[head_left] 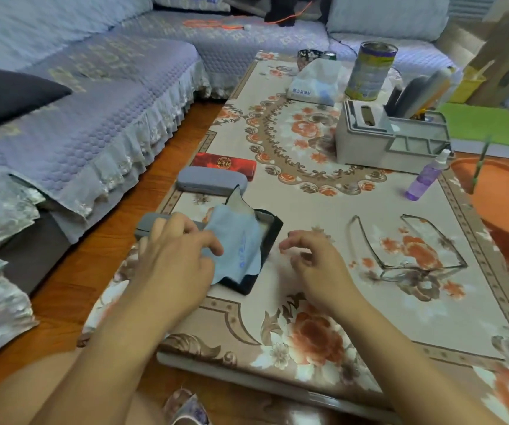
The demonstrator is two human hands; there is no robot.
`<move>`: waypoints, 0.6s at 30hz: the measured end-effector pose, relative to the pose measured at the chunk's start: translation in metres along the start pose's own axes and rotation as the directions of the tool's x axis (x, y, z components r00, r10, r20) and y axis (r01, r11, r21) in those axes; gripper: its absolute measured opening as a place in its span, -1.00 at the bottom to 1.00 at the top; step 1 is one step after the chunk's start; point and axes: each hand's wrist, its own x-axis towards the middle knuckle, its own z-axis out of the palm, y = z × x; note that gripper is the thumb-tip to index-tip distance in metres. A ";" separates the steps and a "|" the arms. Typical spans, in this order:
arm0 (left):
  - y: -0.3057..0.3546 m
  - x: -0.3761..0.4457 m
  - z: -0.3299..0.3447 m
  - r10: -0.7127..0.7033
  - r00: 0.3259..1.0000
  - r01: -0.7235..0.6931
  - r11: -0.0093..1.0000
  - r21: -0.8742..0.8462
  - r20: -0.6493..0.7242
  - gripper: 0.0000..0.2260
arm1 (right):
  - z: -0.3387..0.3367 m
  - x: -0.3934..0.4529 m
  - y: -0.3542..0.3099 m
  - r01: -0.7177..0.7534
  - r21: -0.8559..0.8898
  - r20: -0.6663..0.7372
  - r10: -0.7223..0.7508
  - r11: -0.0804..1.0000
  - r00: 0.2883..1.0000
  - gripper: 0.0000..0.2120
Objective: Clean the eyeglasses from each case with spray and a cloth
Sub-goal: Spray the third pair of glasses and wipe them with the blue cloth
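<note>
A light blue cleaning cloth [241,240] lies over an open black eyeglass case [270,240] at the table's left front. My left hand [179,250] pinches the cloth's near left edge, over a grey case [152,223]. My right hand [311,259] hovers just right of the black case, fingers loosely curled, holding nothing. A pair of thin-framed eyeglasses [406,243] lies unfolded on the table to the right. A closed grey case [211,180] and a red case [224,164] lie farther back. A purple spray bottle [428,176] stands at the right.
The low table [293,210] carries a floral cover. At the back stand a grey organiser box [391,139], a tin can [369,72] and a tissue pack [316,84]. A sofa [93,102] runs along the left. An orange basin [501,191] sits at the right.
</note>
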 end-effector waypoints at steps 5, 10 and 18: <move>0.046 0.002 0.024 0.145 0.984 -0.163 0.965 -0.205 -0.101 -0.72 | -0.048 -0.026 0.015 0.033 -0.356 -0.237 -0.124 0.934 0.964 -0.83; 0.091 -0.001 0.062 0.268 0.957 -0.215 0.915 -0.342 0.115 -0.75 | -0.094 -0.020 0.063 -0.244 -0.689 -0.360 -0.031 0.682 0.932 -0.64; 0.121 0.000 0.097 0.153 0.980 -0.059 0.834 -0.548 0.127 -0.76 | -0.107 -0.017 0.050 -0.197 -0.455 -0.530 -0.086 0.869 0.844 -0.83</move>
